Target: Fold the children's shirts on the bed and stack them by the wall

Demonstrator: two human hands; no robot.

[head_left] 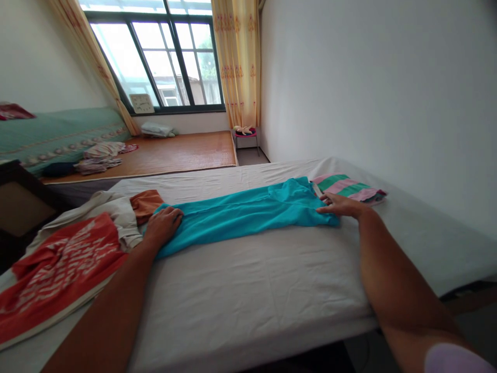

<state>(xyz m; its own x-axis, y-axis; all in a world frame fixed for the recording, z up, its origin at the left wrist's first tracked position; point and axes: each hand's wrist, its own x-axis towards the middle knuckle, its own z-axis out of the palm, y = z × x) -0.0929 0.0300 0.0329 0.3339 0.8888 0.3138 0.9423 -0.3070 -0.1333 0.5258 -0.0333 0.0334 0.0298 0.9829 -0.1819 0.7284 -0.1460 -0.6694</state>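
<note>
1 blue garment [240, 212] on sheeted bed [252, 290], L hand [165, 225] laid flat atop, R hand [337, 205] at R end, grip unclear

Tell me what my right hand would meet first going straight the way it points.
Most likely the turquoise garment: your right hand points left along it, apparently touching its right end.

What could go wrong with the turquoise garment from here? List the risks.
The turquoise garment shows wrinkles, which might get pressed in. The right hand, close to the striped cloth, could snag it. The left hand, near the rust-coloured cloth, might drag it along.
</note>
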